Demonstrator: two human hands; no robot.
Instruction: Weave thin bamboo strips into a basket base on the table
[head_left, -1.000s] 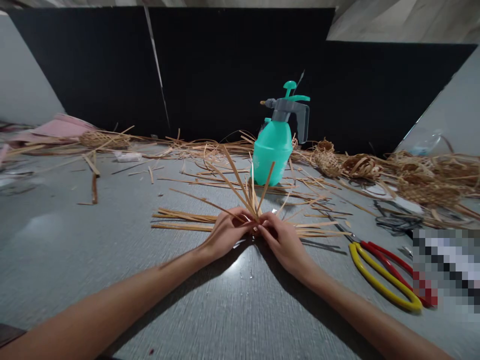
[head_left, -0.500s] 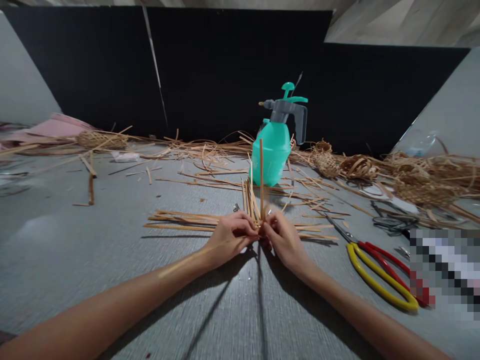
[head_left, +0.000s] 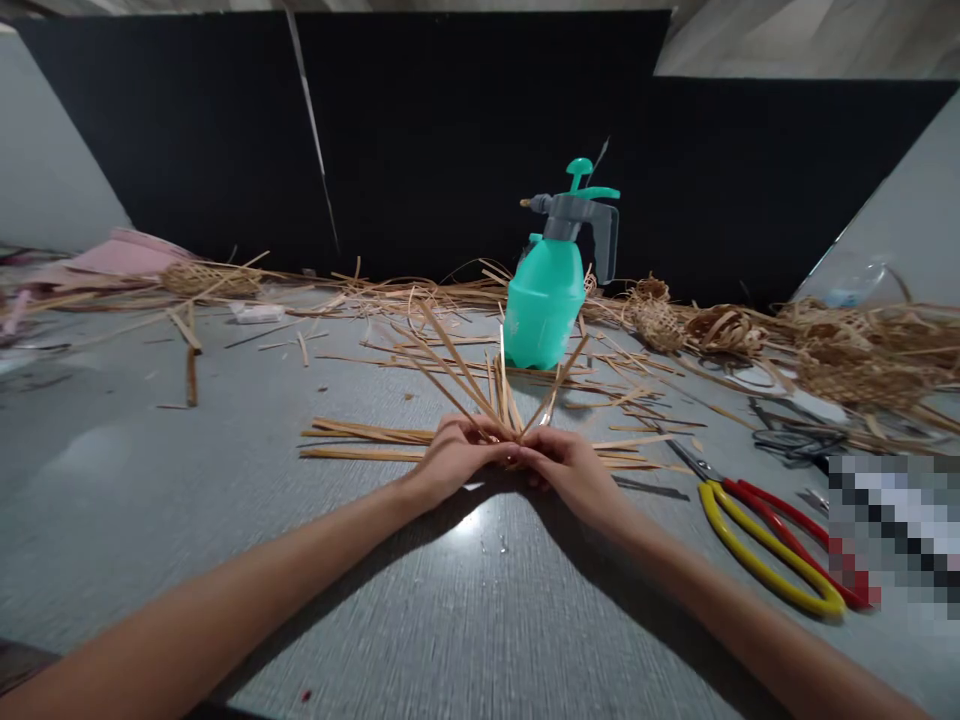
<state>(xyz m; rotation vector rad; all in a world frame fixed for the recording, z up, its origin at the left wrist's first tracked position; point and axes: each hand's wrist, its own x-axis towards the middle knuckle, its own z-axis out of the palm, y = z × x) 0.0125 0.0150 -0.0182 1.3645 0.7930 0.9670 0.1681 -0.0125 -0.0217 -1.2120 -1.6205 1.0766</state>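
Note:
My left hand and my right hand meet fingertip to fingertip on the grey table, both closed on the crossing point of a bundle of thin bamboo strips. Some strips fan upward and outward from my fingers, others lie flat to the left and right of my hands. A teal pump spray bottle stands upright just behind the fan of strips.
Yellow and red handled shears lie right of my right hand, dark scissors further back. Loose strips and half-woven baskets litter the far edge against a black panel. A pink sheet lies far left.
The strip that stood upright half a second ago is down again, and the strips now fan outward from my fingers. Both hands stay pinched at the same spot.

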